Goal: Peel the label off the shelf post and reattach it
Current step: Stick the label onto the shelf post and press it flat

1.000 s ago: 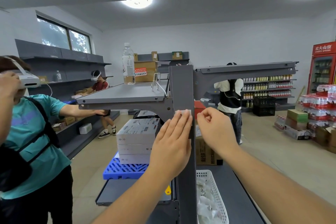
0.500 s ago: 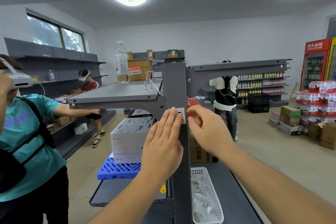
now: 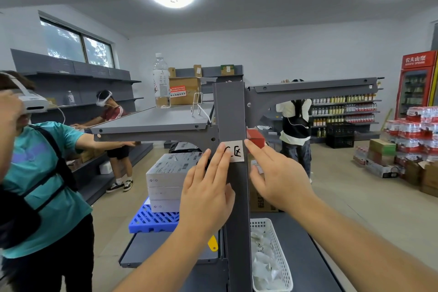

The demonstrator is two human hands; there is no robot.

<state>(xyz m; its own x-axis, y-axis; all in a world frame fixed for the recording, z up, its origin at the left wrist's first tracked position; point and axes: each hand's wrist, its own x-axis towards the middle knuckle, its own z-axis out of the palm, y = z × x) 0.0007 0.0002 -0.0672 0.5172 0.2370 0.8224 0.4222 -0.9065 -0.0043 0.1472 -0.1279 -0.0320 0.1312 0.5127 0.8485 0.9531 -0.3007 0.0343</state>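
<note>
Both hands are open at frame centre: the left hand (image 3: pixel 208 187) has fingertips on the label's (image 3: pixel 234 151) left edge, the right hand (image 3: pixel 277 178) beside its right edge. The label sits flat on the vertical shelf post (image 3: pixel 231 111), its writing upright and its long axis horizontal.

Matt grey metal shelf post (image 3: pixel 233 111) bears a white paper label (image 3: pixel 235 151) with black ink.

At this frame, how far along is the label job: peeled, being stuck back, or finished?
Done, it seems: the white label lies flat on the grey shelf post, handwriting showing, no lifted corner visible. In hand: the left hand rests fingertips on its left edge, and the right hand has an open index fingertip at its right edge, pinching nothing. Left: probably a final press and letting go.
</note>
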